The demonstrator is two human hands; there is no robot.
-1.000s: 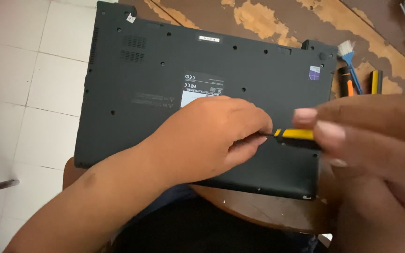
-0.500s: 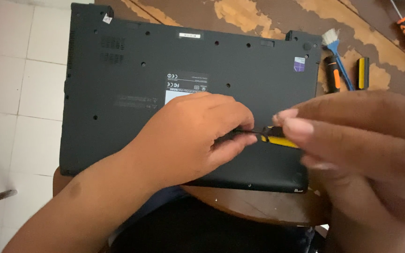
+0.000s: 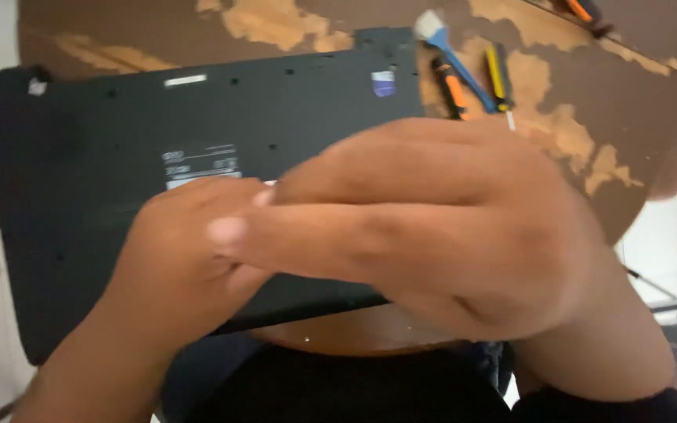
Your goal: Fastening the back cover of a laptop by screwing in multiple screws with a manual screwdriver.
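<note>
The fingers (image 3: 237, 235) of the right hand (image 3: 432, 227) are stretching leftward, held close together, and overlapping the curled fingers of the left hand (image 3: 190, 258); whatever sits between them is covered, so I cannot tell whether either hand is gripping anything. Both hands are hovering over the near half of the black laptop (image 3: 119, 157), which is lying upside down with its base panel facing up and its near edge hanging past the rim of the round wooden surface (image 3: 558, 133). Judging by the pose, the hands are working at a spot on the base panel near its front edge, probably a fastener or seam. The next move seems to call for steady, small finger work while keeping the overhanging laptop from tipping. Beyond the far right corner, a blue-handled brush (image 3: 452, 47), an orange-and-black tool (image 3: 454, 88) and a yellow-and-black tool (image 3: 497, 74) are lying side by side.
</note>
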